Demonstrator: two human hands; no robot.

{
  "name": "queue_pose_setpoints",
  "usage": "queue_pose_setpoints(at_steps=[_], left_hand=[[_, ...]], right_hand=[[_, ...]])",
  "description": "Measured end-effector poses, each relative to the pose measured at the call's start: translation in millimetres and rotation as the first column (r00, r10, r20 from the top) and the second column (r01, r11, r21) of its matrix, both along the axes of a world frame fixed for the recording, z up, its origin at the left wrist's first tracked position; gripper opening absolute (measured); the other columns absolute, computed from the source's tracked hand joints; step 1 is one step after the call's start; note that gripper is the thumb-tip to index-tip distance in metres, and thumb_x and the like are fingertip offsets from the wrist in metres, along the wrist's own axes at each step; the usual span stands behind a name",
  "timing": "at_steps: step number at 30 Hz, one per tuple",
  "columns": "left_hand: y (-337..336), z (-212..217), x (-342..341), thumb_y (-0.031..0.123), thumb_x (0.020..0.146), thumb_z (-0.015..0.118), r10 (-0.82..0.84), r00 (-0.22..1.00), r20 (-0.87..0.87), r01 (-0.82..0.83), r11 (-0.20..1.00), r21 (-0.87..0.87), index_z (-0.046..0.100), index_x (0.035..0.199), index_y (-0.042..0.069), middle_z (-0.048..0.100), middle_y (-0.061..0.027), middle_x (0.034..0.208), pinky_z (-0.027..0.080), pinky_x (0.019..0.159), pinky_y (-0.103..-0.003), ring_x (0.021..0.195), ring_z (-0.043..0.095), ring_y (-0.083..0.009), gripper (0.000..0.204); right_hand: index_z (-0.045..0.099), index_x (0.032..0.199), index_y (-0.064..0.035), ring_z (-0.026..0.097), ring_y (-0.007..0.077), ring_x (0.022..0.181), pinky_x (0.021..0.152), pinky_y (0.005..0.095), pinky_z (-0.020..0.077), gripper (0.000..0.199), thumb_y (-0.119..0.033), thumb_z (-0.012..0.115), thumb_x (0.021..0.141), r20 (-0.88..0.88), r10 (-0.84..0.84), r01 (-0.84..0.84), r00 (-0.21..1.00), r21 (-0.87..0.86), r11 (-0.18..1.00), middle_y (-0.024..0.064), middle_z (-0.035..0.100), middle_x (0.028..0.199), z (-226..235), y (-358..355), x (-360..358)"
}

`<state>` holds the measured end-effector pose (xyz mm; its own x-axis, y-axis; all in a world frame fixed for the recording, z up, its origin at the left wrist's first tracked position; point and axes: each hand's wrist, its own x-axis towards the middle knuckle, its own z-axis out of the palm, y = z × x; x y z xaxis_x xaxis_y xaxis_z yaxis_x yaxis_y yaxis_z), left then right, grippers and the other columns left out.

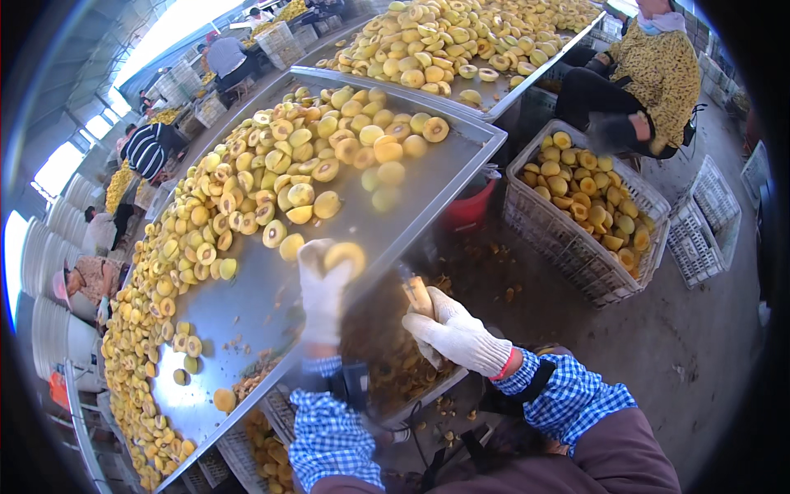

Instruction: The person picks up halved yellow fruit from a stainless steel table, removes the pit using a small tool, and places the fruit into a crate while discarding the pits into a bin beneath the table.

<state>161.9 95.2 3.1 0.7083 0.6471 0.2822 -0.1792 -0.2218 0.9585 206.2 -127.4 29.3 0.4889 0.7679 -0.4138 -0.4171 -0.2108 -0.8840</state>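
My left hand [321, 288], in a white knit glove, is raised over the near edge of the metal table [276, 309]. A halved yellow fruit [346, 259], like a peach, is at its fingers, both blurred by motion. My right hand [453, 329], gloved too, is closed around the pale wooden handle of a small hand tool [418, 296]. The tool's tip points away from me and is too blurred to make out. Beyond my left hand, many halved fruits [280, 156] are heaped on the table, cut faces brown in the middle.
To the right stands a crate [568, 239] of fruit halves, with stacked crates [704, 222] beside it. A red bucket [469, 206] sits under the table's edge. Another heaped table [485, 95] adjoins at the back. One person [650, 82] sits at the right; others work at the far left.
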Motion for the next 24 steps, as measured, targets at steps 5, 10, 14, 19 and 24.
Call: queue_pose_setpoints(at_steps=[5,10,14,19,24], left_hand=[[-46.7,30.2,-60.3,0.034,0.095,0.05,-0.105,0.946,0.308,0.305,0.616,-0.726,0.051,0.121,0.006,0.056,-0.0105,0.116,0.056,0.075,-0.038,0.1,0.061,-0.0316,0.037],[-63.2,28.6,-103.6,0.046,0.096,0.043,0.005,0.97,0.243,0.171,0.695,-0.698,0.051,0.121,-0.002,0.058,-0.0147,0.114,0.048,0.092,-0.041,0.108,0.056,-0.0304,0.054],[-45.6,31.8,-129.7,0.047,0.095,0.045,0.084,0.98,0.179,0.043,0.792,-0.609,0.051,0.122,-0.001,0.058,-0.0142,0.113,0.047,0.094,-0.039,0.107,0.056,-0.0281,0.055],[-11.5,37.4,-150.1,0.054,0.094,0.041,0.137,0.975,0.177,0.01,0.762,-0.648,0.051,0.121,-0.001,0.058,-0.0126,0.109,0.051,0.087,-0.039,0.099,0.06,-0.0263,0.062],[13.7,46.2,-168.6,0.052,0.096,0.037,0.223,0.961,0.166,-0.071,0.775,-0.628,0.051,0.121,-0.001,0.057,-0.0147,0.111,0.053,0.084,-0.037,0.097,0.061,-0.0257,0.06]], right_hand=[[0.049,0.105,-0.0052,0.063,0.0296,0.064,0.056,0.0379,0.0489,0.031,-0.026,0.061,0.085,0.682,0.103,-0.124,0.724,-0.019,0.992,0.0142,0.061,0.072,-10.6,12.4,-23.4],[0.047,0.103,-0.0059,0.061,0.0382,0.069,0.058,0.0434,0.0478,0.032,-0.024,0.063,0.082,0.923,0.088,-0.238,0.374,0.004,0.971,0.0184,0.06,0.075,-19.4,28.3,-42.8],[0.047,0.101,-0.0073,0.06,0.0356,0.061,0.053,0.0435,0.0484,0.028,-0.022,0.062,0.082,0.973,0.112,-0.31,0.201,-0.045,0.95,0.0134,0.059,0.071,-3.5,53.2,-52.3],[0.049,0.094,-0.0083,0.061,0.0311,0.059,0.049,0.0402,0.0495,0.018,-0.017,0.059,0.081,0.995,0.095,-0.393,-0.035,-0.101,0.914,0.012,0.059,0.071,25.2,98.3,-55.2],[0.049,0.093,-0.0079,0.062,0.0307,0.06,0.048,0.0404,0.05,0.015,-0.015,0.057,0.081,0.984,0.075,-0.422,-0.158,-0.137,0.896,0.0126,0.058,0.075,39.9,146.1,-63.2]])
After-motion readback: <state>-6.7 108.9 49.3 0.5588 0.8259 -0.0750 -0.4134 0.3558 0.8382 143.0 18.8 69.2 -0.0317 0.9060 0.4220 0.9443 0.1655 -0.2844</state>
